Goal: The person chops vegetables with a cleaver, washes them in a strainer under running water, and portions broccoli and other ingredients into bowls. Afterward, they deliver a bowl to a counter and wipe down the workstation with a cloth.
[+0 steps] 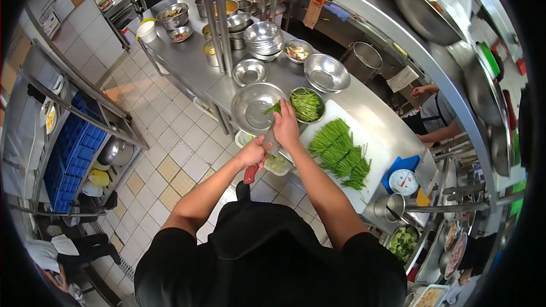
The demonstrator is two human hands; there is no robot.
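Observation:
My left hand is closed around a knife at the base of its wide blade, with the red handle sticking out below. Against the upper part of the blade, my right hand holds a small bunch of cut green stems, fingers pressed together. The stems poke out over the rim of a large steel bowl. Beside my right hand stands a smaller bowl full of cut green stems. More long green stalks lie in rows on a white cutting board.
Steel bowls are stacked on the steel counter. A blue scale stands right of the board. Clear tubs sit below the counter's edge. Across the counter is another person's arm. Blue crates fill the left shelf.

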